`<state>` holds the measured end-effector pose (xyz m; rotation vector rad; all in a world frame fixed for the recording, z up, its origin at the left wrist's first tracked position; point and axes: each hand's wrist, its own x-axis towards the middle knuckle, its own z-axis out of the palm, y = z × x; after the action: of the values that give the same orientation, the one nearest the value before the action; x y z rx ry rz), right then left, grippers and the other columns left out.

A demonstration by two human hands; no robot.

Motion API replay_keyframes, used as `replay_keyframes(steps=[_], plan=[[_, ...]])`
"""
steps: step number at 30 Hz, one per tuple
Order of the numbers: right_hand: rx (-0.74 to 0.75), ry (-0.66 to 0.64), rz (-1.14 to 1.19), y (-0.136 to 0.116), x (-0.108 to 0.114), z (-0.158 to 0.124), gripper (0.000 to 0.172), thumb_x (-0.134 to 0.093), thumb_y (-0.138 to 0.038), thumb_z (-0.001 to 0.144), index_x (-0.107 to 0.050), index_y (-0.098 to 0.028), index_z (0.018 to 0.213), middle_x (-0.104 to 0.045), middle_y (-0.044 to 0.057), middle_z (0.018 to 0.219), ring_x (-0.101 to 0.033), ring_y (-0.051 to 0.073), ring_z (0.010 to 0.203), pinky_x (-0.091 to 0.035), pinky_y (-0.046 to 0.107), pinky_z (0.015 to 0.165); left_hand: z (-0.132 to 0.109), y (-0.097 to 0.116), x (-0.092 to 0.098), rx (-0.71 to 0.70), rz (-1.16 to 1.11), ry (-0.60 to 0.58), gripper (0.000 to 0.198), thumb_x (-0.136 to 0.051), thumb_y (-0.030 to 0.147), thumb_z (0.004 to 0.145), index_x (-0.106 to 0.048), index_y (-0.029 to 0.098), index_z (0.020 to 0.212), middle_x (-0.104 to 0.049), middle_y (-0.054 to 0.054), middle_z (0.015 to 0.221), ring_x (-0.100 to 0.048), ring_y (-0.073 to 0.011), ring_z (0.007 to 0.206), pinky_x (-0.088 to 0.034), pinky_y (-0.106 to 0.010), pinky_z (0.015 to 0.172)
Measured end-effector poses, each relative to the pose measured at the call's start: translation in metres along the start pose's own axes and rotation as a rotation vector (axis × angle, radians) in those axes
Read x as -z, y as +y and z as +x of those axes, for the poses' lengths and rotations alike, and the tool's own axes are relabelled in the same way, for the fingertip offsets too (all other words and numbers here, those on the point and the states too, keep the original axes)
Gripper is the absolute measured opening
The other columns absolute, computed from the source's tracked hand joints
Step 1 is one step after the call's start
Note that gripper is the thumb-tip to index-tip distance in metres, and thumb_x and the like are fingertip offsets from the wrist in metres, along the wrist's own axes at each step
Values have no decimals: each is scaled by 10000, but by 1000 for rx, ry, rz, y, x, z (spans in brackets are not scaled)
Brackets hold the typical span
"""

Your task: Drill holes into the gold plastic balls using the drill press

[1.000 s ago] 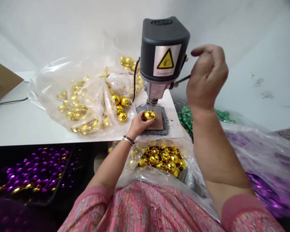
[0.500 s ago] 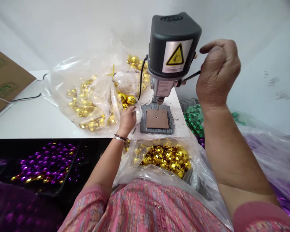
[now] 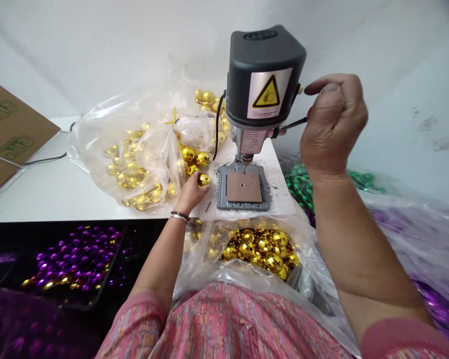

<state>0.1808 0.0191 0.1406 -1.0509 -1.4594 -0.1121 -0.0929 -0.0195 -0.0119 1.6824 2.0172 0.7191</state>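
Between its fingertips my left hand (image 3: pixel 192 193) holds a shiny gold faceted ball (image 3: pixel 204 180), beside more gold balls (image 3: pixel 202 159) at the mouth of a clear bag. My right hand (image 3: pixel 334 124) is wrapped round the end of the black lever (image 3: pixel 295 123) on the right side of a dark drill press (image 3: pixel 266 75). Under the drill bit, a brown square block (image 3: pixel 244 187) with a small hole lies on the grey metal base (image 3: pixel 221 193). The ball is left of the base, apart from it.
An open plastic bag of gold balls (image 3: pixel 262 247) lies below the table edge. Purple beads (image 3: pixel 78 257) fill a dark bin at left. Green beads (image 3: pixel 300 187) are at right. A cardboard box (image 3: pixel 15 129) stands at far left; a black cable (image 3: pixel 219 124) hangs beside the drill.
My left hand has shifted left and slightly down, and a gold ball now shows in its fingers. The right hand still grips the lever; the whole view has shifted slightly.
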Motion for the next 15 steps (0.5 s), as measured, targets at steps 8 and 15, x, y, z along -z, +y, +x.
replay_keyframes(steps=[8,15], plan=[[31,30,-2,3,-2,-3,455,-250,-325,1047,-650,-122,972,-573,11,746,-561,83,689,-466,258,778,-21,34,20,106,-1102,-233,527,-549,440,843,-475,307,1348,-681,-50,1001,-645,-143,716,-482,-249,585],[-91,-33,-32,-5,-2,14,368,-298,-211,1009,-650,-139,931,-640,27,778,-559,87,718,-451,235,794,-22,47,-7,225,-1193,-478,609,-662,671,779,-513,285,1227,-672,-51,974,-551,-102,603,-332,-204,485]])
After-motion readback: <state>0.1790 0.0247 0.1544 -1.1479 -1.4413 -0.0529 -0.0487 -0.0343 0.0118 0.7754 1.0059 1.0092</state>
